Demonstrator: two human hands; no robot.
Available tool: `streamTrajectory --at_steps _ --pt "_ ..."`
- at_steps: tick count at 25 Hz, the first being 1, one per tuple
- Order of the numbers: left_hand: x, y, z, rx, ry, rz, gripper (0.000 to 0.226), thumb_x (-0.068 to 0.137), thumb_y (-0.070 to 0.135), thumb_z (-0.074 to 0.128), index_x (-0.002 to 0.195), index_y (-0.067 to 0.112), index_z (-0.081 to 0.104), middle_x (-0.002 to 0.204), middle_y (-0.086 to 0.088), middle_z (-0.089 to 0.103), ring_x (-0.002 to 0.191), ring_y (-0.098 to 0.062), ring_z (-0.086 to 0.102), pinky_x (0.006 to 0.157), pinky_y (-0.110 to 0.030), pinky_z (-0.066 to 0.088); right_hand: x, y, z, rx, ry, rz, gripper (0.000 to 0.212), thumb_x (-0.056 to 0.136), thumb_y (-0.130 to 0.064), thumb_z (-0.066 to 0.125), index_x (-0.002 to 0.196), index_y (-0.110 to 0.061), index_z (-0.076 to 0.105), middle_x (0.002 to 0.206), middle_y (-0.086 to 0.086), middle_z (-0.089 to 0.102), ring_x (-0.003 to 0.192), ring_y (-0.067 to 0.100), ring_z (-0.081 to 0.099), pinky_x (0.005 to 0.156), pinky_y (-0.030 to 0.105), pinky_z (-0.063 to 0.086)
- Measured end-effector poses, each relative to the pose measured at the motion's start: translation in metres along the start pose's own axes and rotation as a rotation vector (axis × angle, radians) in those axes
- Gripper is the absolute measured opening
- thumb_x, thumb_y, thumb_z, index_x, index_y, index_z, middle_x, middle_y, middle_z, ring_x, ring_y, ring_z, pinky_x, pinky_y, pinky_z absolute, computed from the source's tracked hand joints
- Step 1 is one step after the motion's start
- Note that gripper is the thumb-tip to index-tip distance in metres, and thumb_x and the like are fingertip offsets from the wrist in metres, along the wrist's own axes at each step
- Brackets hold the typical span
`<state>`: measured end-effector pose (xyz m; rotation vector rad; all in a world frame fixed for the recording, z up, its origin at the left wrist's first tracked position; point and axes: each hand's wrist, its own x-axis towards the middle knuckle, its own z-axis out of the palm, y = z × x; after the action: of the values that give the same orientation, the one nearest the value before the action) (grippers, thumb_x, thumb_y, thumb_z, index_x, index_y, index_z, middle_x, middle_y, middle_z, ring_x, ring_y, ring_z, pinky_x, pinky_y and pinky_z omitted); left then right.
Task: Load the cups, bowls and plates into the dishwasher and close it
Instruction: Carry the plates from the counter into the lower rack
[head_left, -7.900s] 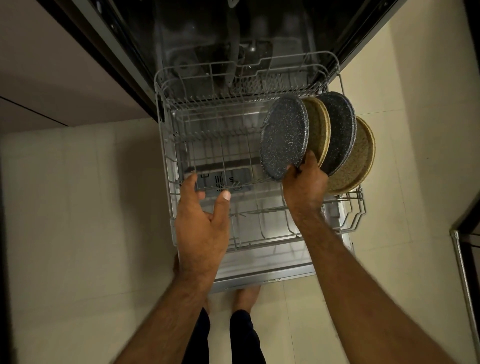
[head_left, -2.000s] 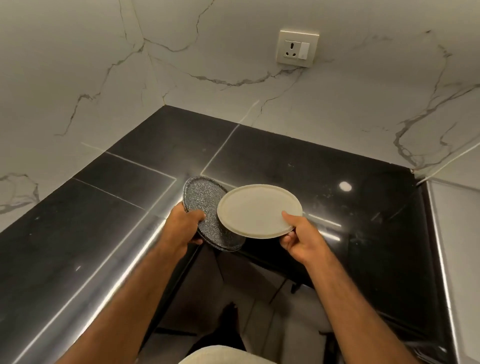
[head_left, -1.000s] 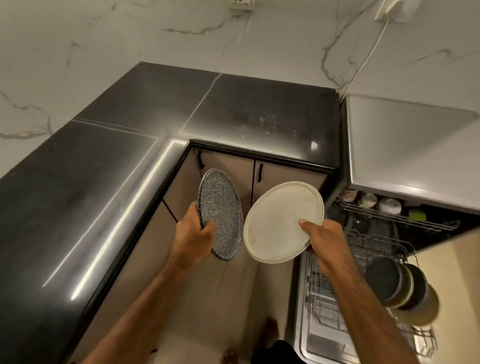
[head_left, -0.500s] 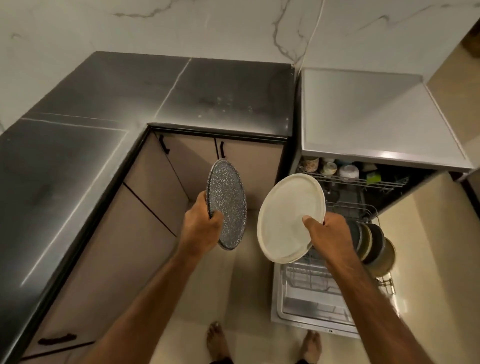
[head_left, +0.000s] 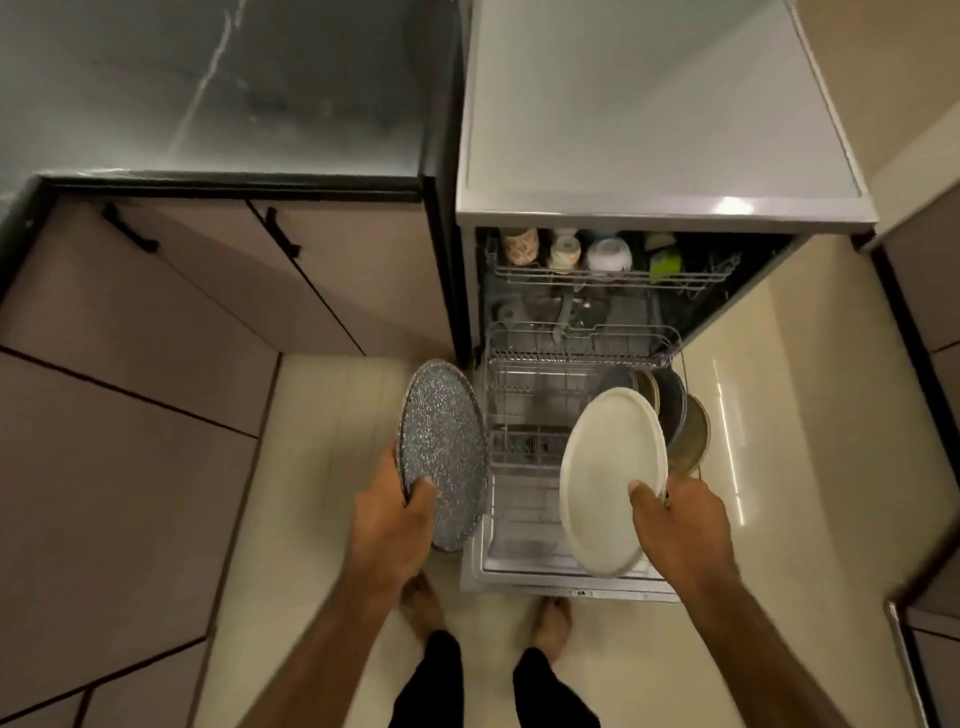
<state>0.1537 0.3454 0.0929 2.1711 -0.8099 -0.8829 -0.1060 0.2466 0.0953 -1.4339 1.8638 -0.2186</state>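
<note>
Swung rightward since half a second ago, the cream plate (head_left: 608, 483) now hangs over the pulled-out lower rack (head_left: 524, 405), tilted on edge, just in front of the racked plates (head_left: 678, 410) standing at its right side. The right hand (head_left: 680, 525) pinches its lower rim, thumb on the face and fingers behind. The left hand (head_left: 389, 530) grips the speckled grey plate (head_left: 444, 457) by its lower edge, upright over the floor just left of the open dishwasher (head_left: 649, 114). Cups and a bowl sit in the upper rack (head_left: 613, 278). Beige cabinets (head_left: 208, 291) and a dark countertop (head_left: 234, 88) lie to the left.
</note>
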Motion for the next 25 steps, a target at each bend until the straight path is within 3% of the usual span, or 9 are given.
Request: streamTrajectory --at_steps 6,9,11,15,18,21,25 --pt "0.069 -0.072 0.109 -0.018 0.044 -0.056 0.031 0.097 0.015 0.056 0.127 0.022 0.059 0.099 0.01 0.069 0.084 0.002 0.062 0.07 -0.019 0.05 0.087 0.061 0.071 0.056 0.076 0.101 0.023 0.097 -0.024 0.061 0.094 -0.002 0.068 0.083 0.01 0.067 0.076 0.024 0.059 0.052 0.02 0.035" --pt "0.121 -0.112 0.156 -0.046 0.044 -0.085 0.033 0.096 0.028 0.054 0.128 0.032 0.056 0.092 0.011 0.07 0.076 -0.011 0.069 0.068 -0.043 0.062 0.126 0.077 0.119 0.115 0.089 0.086 0.019 0.097 -0.022 0.062 0.085 -0.007 0.065 0.072 0.003 0.062 0.068 0.018 0.056 0.051 0.018 0.034" --pt "0.154 -0.133 0.184 -0.055 0.03 -0.085 0.033 0.095 0.031 0.053 0.128 0.033 0.054 0.09 0.009 0.07 0.074 -0.018 0.072 0.064 -0.05 0.063 0.146 0.088 0.144 0.142 0.101 0.074 0.017 0.098 -0.022 0.062 0.084 -0.011 0.063 0.071 0.0 0.061 0.067 0.013 0.055 0.051 0.016 0.034" --pt "0.211 -0.166 0.235 -0.021 0.063 -0.046 0.037 0.096 0.025 0.054 0.133 0.03 0.051 0.091 0.01 0.067 0.076 -0.02 0.072 0.065 -0.045 0.063 0.175 0.111 0.181 0.171 0.126 0.041 0.013 0.098 -0.023 0.062 0.089 -0.014 0.064 0.076 0.0 0.063 0.071 0.003 0.056 0.052 0.016 0.036" --pt "0.239 -0.189 0.267 0.025 0.108 -0.026 0.024 0.099 0.019 0.055 0.121 0.01 0.057 0.092 -0.002 0.067 0.082 -0.028 0.068 0.069 -0.035 0.055 0.19 0.129 0.204 0.176 0.147 -0.002 0.01 0.098 -0.021 0.062 0.093 -0.013 0.065 0.079 0.001 0.065 0.073 0.0 0.058 0.051 0.01 0.039" --pt "0.257 -0.205 0.289 0.086 0.122 -0.036 0.027 0.101 0.019 0.056 0.122 0.002 0.058 0.094 -0.006 0.067 0.078 -0.025 0.062 0.066 -0.027 0.045 0.203 0.145 0.222 0.184 0.158 -0.002 0.017 0.099 -0.023 0.062 0.1 -0.007 0.067 0.085 0.004 0.066 0.074 0.009 0.061 0.051 0.008 0.042" --pt "0.268 -0.22 0.312 0.069 0.162 0.047 0.026 0.1 0.015 0.059 0.122 0.001 0.06 0.09 0.002 0.062 0.071 -0.015 0.058 0.061 -0.022 0.049 0.216 0.157 0.239 0.252 0.161 0.01 0.017 0.099 -0.026 0.061 0.103 -0.01 0.067 0.092 0.006 0.07 0.086 0.019 0.066 0.065 0.024 0.05"
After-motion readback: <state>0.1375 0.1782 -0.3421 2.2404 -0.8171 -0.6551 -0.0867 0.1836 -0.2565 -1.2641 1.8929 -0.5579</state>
